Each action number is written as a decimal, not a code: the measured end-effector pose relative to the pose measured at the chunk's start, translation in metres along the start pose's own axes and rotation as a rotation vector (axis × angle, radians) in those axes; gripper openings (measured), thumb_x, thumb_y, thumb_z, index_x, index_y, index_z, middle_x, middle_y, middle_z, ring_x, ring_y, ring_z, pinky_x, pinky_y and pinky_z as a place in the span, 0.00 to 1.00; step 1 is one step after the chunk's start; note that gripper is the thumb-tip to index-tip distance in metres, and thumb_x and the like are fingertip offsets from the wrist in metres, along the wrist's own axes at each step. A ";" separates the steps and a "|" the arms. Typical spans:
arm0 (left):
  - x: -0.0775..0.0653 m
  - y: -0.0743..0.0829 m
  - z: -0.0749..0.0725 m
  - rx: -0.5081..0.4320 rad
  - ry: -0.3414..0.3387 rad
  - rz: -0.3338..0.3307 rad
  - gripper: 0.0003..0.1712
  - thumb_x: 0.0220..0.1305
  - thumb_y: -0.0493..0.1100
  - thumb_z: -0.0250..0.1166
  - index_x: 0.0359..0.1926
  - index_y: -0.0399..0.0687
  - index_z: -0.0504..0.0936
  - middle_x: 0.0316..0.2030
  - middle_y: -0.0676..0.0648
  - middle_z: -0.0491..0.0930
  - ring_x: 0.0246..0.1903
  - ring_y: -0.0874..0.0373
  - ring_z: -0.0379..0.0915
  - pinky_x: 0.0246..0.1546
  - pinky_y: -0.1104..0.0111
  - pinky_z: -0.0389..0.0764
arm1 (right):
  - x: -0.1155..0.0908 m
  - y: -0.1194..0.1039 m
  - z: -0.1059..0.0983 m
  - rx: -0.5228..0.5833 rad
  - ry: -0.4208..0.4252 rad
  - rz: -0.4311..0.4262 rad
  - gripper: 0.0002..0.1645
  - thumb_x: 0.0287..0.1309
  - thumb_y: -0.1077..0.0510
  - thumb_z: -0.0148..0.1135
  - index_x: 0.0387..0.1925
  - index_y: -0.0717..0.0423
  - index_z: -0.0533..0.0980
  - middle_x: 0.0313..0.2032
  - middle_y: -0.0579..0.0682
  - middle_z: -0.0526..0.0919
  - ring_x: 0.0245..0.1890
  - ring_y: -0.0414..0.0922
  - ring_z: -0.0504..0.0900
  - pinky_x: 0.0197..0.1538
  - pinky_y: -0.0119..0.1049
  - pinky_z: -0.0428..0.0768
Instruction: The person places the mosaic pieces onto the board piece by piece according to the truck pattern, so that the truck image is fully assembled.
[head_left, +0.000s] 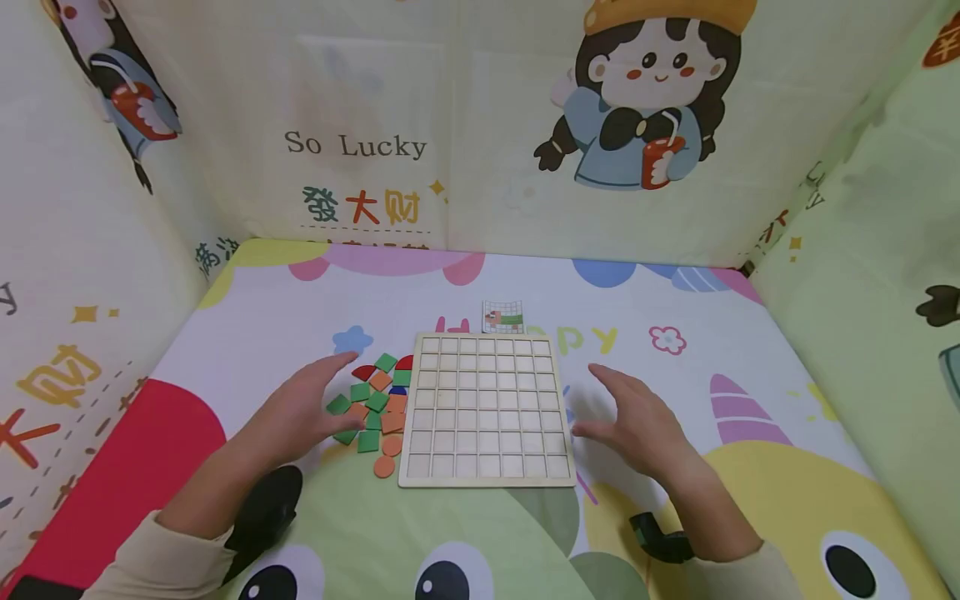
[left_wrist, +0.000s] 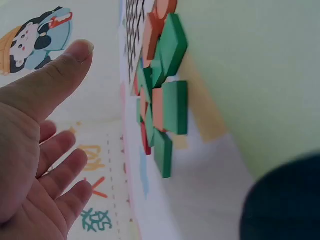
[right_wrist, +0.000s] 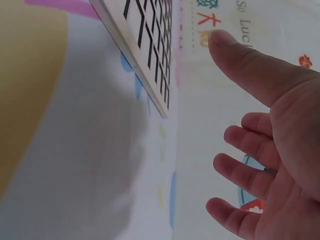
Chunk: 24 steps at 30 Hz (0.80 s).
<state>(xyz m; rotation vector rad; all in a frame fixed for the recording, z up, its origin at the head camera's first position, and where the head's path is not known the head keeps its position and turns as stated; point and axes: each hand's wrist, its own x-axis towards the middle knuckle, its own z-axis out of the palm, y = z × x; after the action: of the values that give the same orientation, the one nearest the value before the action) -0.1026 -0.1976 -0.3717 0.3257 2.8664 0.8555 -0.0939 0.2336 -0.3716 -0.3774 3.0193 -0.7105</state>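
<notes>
A square wooden grid board (head_left: 487,410) lies flat in the middle of the table, its compartments bare. Left of it is a loose pile of colored tiles: green squares (head_left: 368,441), orange pieces (head_left: 384,467) and red rounded ones (head_left: 363,372). My left hand (head_left: 303,408) hovers over the pile's left side, fingers relaxed, holding nothing; the left wrist view shows green tiles (left_wrist: 175,107) apart from the thumb. On the other side, my right hand (head_left: 637,421) is held in the air beside the board's right edge, likewise holding nothing. A small picture card (head_left: 502,317) touches or nearly touches the board's far edge.
A cartoon-printed cloth (head_left: 360,533) covers the table. Printed sheets (head_left: 487,125) rise as walls at the back and both sides. Dark wrist-worn devices (head_left: 266,512) sit below each hand.
</notes>
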 end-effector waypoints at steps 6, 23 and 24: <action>0.000 -0.002 0.009 -0.025 -0.040 0.026 0.43 0.53 0.46 0.79 0.67 0.39 0.72 0.62 0.33 0.71 0.62 0.33 0.64 0.52 0.43 0.76 | 0.000 0.002 0.008 0.062 -0.042 -0.046 0.47 0.50 0.50 0.78 0.68 0.61 0.69 0.64 0.60 0.74 0.64 0.62 0.69 0.63 0.60 0.67; 0.005 -0.001 0.028 -0.017 -0.077 0.082 0.29 0.56 0.43 0.76 0.57 0.38 0.80 0.53 0.41 0.78 0.56 0.40 0.70 0.55 0.48 0.76 | 0.002 0.001 0.018 0.038 -0.183 -0.118 0.38 0.50 0.53 0.78 0.62 0.61 0.75 0.58 0.58 0.80 0.59 0.61 0.75 0.61 0.59 0.70; 0.005 -0.001 0.029 -0.016 -0.085 0.081 0.28 0.56 0.43 0.76 0.57 0.39 0.81 0.52 0.42 0.78 0.56 0.41 0.70 0.55 0.48 0.76 | 0.002 0.001 0.019 0.038 -0.191 -0.114 0.38 0.50 0.54 0.78 0.61 0.61 0.76 0.58 0.58 0.80 0.59 0.61 0.75 0.61 0.58 0.70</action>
<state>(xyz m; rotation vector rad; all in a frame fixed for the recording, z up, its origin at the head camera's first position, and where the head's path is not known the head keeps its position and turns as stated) -0.1025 -0.1823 -0.3968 0.4682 2.7842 0.8561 -0.0946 0.2257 -0.3887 -0.5840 2.8193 -0.6927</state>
